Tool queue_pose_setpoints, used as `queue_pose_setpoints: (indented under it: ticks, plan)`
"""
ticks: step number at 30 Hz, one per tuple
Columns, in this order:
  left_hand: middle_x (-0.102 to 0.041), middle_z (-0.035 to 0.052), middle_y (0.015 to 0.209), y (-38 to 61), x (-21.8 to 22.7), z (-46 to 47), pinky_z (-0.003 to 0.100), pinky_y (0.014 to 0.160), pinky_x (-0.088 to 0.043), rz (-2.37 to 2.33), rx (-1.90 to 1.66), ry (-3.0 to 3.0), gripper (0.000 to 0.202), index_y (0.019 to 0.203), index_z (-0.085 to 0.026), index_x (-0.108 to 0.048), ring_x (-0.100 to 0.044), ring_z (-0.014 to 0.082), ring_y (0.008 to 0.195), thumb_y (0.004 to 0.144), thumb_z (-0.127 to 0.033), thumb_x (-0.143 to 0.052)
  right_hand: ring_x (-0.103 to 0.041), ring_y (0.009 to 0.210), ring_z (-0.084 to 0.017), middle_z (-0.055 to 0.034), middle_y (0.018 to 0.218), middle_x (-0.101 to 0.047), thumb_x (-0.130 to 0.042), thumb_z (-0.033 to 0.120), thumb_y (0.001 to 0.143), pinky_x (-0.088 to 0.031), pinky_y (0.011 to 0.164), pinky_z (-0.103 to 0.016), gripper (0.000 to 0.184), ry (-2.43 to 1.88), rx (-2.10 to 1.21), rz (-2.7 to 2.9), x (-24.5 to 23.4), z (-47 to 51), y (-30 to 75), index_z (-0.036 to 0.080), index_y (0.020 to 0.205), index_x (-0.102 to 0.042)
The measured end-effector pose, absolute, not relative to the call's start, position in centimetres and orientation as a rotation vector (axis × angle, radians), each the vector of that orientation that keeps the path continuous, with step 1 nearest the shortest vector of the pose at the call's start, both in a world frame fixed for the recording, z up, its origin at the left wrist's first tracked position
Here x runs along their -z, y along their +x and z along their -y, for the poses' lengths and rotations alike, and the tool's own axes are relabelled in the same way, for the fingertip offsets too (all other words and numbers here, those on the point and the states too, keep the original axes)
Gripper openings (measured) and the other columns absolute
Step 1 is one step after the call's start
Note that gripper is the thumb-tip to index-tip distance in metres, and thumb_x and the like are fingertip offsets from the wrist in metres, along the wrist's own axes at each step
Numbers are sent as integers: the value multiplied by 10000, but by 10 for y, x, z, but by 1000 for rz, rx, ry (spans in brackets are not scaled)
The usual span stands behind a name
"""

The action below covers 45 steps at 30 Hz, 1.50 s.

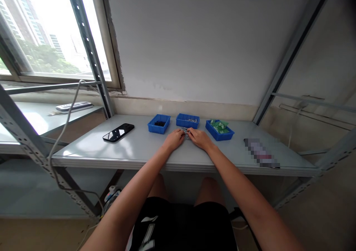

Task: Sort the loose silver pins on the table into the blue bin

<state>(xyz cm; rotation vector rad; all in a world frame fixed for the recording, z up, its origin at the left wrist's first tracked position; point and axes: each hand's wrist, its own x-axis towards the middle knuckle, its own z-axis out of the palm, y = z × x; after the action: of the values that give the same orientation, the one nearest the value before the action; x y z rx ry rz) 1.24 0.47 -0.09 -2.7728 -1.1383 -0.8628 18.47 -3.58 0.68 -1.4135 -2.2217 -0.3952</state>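
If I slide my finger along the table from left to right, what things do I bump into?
Black phone → blue bin with dark parts → blue bin with metal bits → blue bin with green boards.

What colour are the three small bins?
Blue; the three small bins show best in the head view.

My fingers [185, 133] hide most of the small metal piece [185, 131] — too tiny to identify; right-hand item [261, 153] is blurred.
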Motion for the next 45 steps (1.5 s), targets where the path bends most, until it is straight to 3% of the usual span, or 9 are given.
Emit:
queue_pose_setpoints:
  ticks: [12,21,45]
  plan:
    - [-579,75,933,12,0,-6,298,796,-450,1164,998,-2701,212,950,-174,-595,-562,199,912,923,-237,-393,-633,863,-180,-60,972,-682,-276,327,977,-373,667,-238,301,-1505,409,2165,-7,33,190,193,1089,-521]
    - [-566,67,943,12,-7,0,297,820,-435,1118,1146,-2675,204,966,-183,-557,-531,191,941,940,-263,-370,-642,843,-180,-58,963,-689,-336,330,961,-375,661,-238,264,-1572,400,2219,-4,30,193,208,1054,-551]
    - [-571,75,912,12,-1,0,303,775,-457,1149,942,-2742,146,884,-185,-600,-555,213,907,860,-218,-460,-642,869,-178,-59,963,-691,-347,350,958,-388,685,-233,280,-1579,372,2239,-6,33,191,211,1090,-550]
